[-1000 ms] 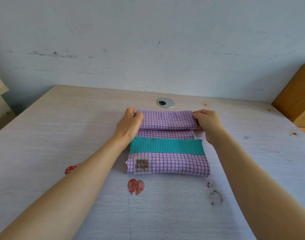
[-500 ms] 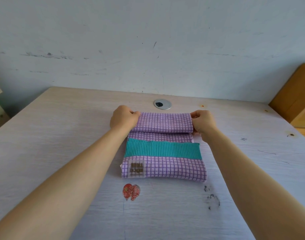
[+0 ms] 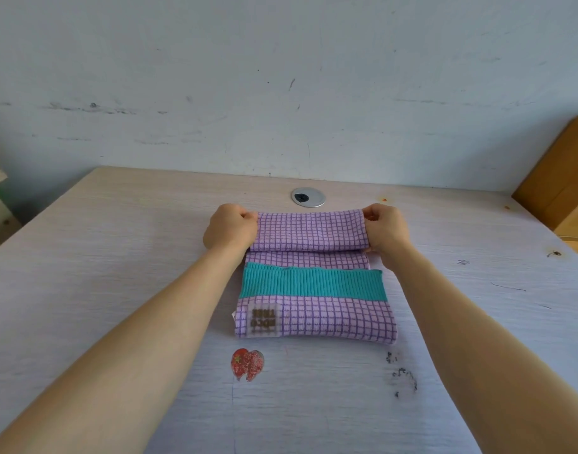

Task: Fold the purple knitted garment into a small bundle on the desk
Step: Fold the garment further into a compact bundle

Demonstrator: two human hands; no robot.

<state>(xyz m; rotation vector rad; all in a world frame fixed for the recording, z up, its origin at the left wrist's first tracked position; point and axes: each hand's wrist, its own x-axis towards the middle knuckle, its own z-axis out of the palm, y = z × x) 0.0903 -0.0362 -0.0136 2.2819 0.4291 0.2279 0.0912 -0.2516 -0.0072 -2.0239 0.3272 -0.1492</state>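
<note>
The purple knitted garment with a dark grid pattern lies on the pale wooden desk. It is folded into a narrow strip, with a teal ribbed band across the middle and a pale label at the near left. Its far end is rolled over toward me into a fold. My left hand grips the left end of that fold, and my right hand grips the right end. Both hands have their fingers curled into the fabric.
A round silver cable grommet sits in the desk just beyond the garment. A strawberry sticker and dark smudges mark the near desk. A brown wooden piece stands at the right, and the wall runs behind the desk.
The far fold has been rolled a little further toward me and looks thicker. Both hands stay at its ends with fingers more tightly curled.
</note>
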